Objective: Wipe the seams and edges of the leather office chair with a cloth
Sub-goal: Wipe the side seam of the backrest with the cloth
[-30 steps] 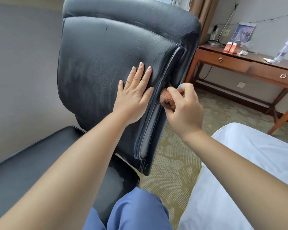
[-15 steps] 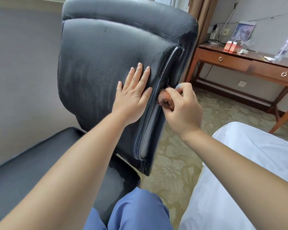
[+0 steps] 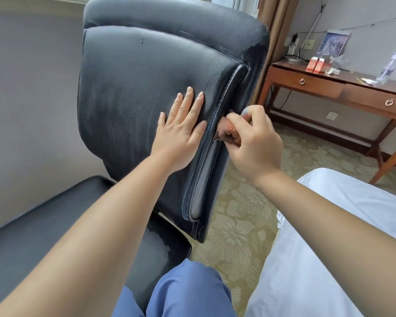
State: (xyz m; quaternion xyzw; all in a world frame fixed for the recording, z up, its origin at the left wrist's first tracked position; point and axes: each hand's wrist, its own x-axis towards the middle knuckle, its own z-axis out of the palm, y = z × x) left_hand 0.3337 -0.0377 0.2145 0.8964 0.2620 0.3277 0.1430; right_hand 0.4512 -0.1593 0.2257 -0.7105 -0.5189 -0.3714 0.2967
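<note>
A black leather office chair (image 3: 133, 88) fills the middle of the view, its backrest facing me and its seat (image 3: 44, 225) at the lower left. My left hand (image 3: 181, 131) lies flat on the backrest padding with straight fingers, just left of the right-side seam. My right hand (image 3: 254, 143) grips a bunched orange-brown cloth (image 3: 228, 131) and holds it against that seam (image 3: 224, 97), about halfway up the backrest edge. Most of the cloth is hidden inside my fist.
A white bed (image 3: 318, 248) lies at the lower right, close to the chair. A wooden desk (image 3: 343, 88) with small items stands at the back right. Patterned carpet (image 3: 242, 213) runs between chair and bed. My blue-trousered knee (image 3: 188, 291) is below.
My right hand with the cloth has shifted slightly up along the seam. My left hand stays pressed flat on the backrest.
</note>
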